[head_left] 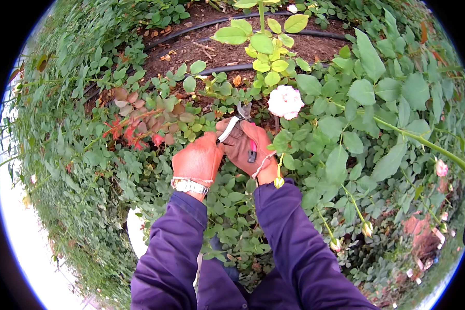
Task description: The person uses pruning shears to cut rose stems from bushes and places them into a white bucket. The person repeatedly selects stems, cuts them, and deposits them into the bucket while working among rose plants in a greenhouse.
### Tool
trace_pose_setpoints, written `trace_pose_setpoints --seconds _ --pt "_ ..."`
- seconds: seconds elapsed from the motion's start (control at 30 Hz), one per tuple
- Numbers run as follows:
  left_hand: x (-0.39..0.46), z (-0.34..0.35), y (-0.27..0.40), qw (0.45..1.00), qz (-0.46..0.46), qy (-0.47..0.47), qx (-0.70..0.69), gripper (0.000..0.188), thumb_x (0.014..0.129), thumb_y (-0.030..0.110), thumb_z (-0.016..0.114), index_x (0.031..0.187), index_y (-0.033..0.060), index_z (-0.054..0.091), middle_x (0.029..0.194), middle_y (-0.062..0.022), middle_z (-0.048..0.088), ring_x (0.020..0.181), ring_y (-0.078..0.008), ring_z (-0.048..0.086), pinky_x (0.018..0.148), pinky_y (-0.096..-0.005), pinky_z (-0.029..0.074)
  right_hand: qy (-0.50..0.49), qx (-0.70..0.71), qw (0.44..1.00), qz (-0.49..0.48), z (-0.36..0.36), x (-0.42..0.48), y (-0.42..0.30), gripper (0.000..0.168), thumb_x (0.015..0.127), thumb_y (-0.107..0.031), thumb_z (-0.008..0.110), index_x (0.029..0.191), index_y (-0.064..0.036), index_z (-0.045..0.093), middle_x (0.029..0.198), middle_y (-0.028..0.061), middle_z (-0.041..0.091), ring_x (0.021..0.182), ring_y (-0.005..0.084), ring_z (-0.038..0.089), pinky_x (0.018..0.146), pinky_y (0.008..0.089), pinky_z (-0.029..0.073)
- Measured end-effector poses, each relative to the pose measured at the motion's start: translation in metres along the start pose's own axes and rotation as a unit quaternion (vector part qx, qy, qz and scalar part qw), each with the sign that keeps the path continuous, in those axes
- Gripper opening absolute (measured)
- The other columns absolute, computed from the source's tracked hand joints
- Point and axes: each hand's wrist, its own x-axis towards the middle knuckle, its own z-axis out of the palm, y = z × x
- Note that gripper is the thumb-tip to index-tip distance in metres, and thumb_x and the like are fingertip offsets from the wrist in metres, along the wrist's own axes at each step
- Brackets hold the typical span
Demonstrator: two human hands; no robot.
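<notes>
Both my hands wear reddish-brown work gloves and meet in front of me, over the rose leaves. My right hand (pixel 246 147) lies palm up, with a pair of pruning shears (pixel 228 130) resting across it; one handle is white, the other pink with a dark end. The metal blades point away from me, apart at the tips. My left hand (pixel 197 157), back upward and fingers curled, has its fingertips at the lower end of the white handle; whether they pinch it is hidden. A metal wristwatch (pixel 190 186) sits on the left wrist.
Beyond the hands a white-pink rose (pixel 286 102) blooms. Black irrigation hoses (pixel 228 69) cross brown soil (pixel 217 50). A thick thorny stem (pixel 410 136) reaches in from the right. Rosebuds (pixel 367 228) hang at lower right. A white rounded object (pixel 136 232) is partly hidden beside my left sleeve.
</notes>
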Motion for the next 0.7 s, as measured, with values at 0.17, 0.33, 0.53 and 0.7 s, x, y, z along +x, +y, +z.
trace_pose_setpoints --seconds 0.17,0.33,0.53,0.7 --pt "0.019 0.010 0.006 0.994 0.061 0.071 0.055 0.016 0.093 0.028 0.069 0.082 0.0153 0.069 0.074 -0.0125 0.075 0.067 -0.0357 0.076 0.055 -0.0498 0.058 0.016 0.006 0.999 -0.031 -0.004 0.005 -0.006 0.052 0.109 -0.037 0.064 0.138 0.006 0.064 0.134 0.0197 0.075 0.118 0.0339 0.075 0.101 0.0481 0.063" --pt "0.015 0.012 0.008 0.991 0.063 0.067 0.098 0.014 0.091 0.024 0.068 0.079 0.0165 0.068 0.069 -0.0117 0.072 0.063 -0.0340 0.075 0.051 -0.0485 0.056 0.031 0.023 0.999 -0.021 0.012 0.003 -0.002 0.046 0.111 -0.035 0.063 0.136 0.004 0.065 0.133 0.0203 0.077 0.116 0.0336 0.077 0.099 0.0447 0.064" --pt "0.008 0.008 0.037 0.998 0.044 -0.003 0.044 0.016 0.094 0.025 0.068 0.085 0.0141 0.072 0.075 -0.0115 0.075 0.069 -0.0361 0.077 0.056 -0.0494 0.059 0.072 -0.030 0.997 0.003 -0.005 0.002 -0.018 0.038 0.107 -0.034 0.067 0.128 -0.002 0.070 0.107 0.0129 0.079 0.092 0.0289 0.078 0.075 0.0417 0.065" --pt "-0.002 0.009 0.037 0.987 0.067 -0.122 -0.079 0.088 0.095 0.025 0.070 0.171 0.0017 0.033 0.086 -0.0218 0.073 0.076 -0.0438 0.073 0.067 -0.0539 0.059 0.261 -0.271 0.923 0.077 0.029 0.031 -0.025 0.029 0.105 -0.025 0.065 0.124 -0.005 0.070 0.071 -0.0013 0.054 0.060 0.0161 0.055 0.057 0.0326 0.045"
